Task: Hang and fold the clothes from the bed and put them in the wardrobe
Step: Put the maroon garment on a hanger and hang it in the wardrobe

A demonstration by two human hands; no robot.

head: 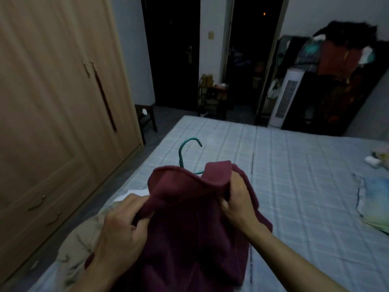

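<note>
Our left hand [124,224] and right hand [235,199] each pinch the maroon garment [189,218] at its collar; between both grips a teal hanger [185,152] hooks upward, above the bed [294,165].

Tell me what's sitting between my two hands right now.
In the head view, the maroon garment spans the gap between your left hand and right hand, both gripping its collar. The green hanger hook pokes up behind it.
</note>
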